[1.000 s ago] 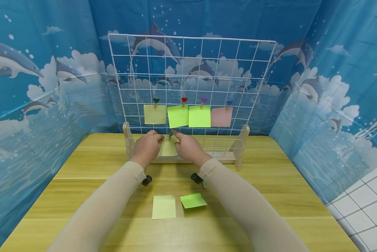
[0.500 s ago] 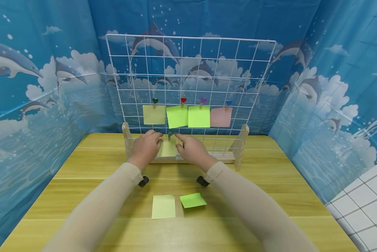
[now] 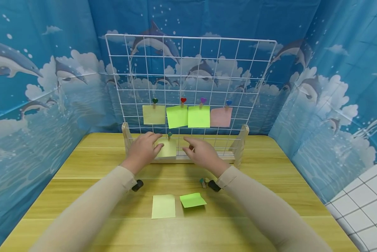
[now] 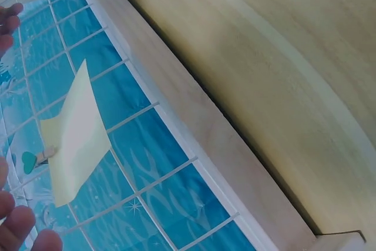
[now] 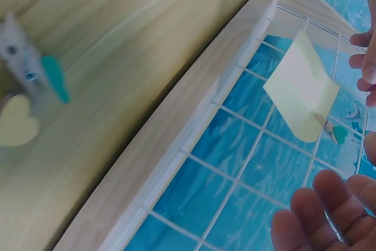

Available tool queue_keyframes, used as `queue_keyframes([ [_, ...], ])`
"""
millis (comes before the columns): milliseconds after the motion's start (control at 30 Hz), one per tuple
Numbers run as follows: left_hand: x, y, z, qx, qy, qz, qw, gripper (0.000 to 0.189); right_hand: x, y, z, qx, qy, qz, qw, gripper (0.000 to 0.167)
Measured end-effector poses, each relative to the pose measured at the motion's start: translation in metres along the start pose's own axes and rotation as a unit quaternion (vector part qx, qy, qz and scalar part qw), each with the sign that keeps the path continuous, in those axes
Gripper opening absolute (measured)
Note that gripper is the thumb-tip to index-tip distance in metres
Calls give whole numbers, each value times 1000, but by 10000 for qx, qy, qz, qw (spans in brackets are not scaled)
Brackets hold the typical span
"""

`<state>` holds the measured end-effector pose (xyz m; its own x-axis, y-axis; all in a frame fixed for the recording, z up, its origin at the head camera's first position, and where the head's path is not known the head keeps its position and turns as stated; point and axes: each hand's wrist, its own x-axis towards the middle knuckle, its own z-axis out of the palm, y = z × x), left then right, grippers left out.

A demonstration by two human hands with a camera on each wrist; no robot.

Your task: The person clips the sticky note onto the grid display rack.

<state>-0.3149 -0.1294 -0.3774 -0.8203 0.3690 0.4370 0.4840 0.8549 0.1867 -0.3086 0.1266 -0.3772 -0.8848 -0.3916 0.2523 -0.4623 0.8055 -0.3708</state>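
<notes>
A pale yellow sticky note (image 3: 168, 148) hangs low on the white wire grid (image 3: 182, 56). A small clothespin with a green heart (image 3: 170, 135) fastens its top edge. My left hand (image 3: 142, 151) is just left of this note, fingers spread and holding nothing; its thumb tip overlaps the note's edge in the head view. To the right of the note, my right hand (image 3: 204, 155) is apart from it, with relaxed fingers and nothing in them. The right wrist view shows the right fingertips (image 5: 302, 204) below the clipped note (image 5: 302, 89).
Above hang several clipped notes, among them a pink one (image 3: 221, 117). A loose yellow note (image 3: 163, 206) and a bright green note (image 3: 193, 200) lie on the wooden table (image 3: 81, 196). Near my right wrist lie a teal heart clothespin (image 3: 202, 182) and a cream heart one (image 5: 19, 120).
Both hands have drawn away from the clothespin on the low note, the left to the left and the right to the right. The note stays hanging on the grid.
</notes>
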Motion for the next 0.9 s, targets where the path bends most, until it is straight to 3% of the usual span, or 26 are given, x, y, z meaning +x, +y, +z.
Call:
queue_keyframes([
  [267,-11,-2,-4,-283,-107,207,9993,48,-17,13,-6,-58,-84,42,9999,55],
  [533,-22,-4,-6,-202,-94,453,9987,54,-32,28,-9,-263,-148,-4,9995,54],
  [900,-34,-6,-6,52,-534,264,9982,68,-46,44,-9,-552,-284,-216,9978,58],
])
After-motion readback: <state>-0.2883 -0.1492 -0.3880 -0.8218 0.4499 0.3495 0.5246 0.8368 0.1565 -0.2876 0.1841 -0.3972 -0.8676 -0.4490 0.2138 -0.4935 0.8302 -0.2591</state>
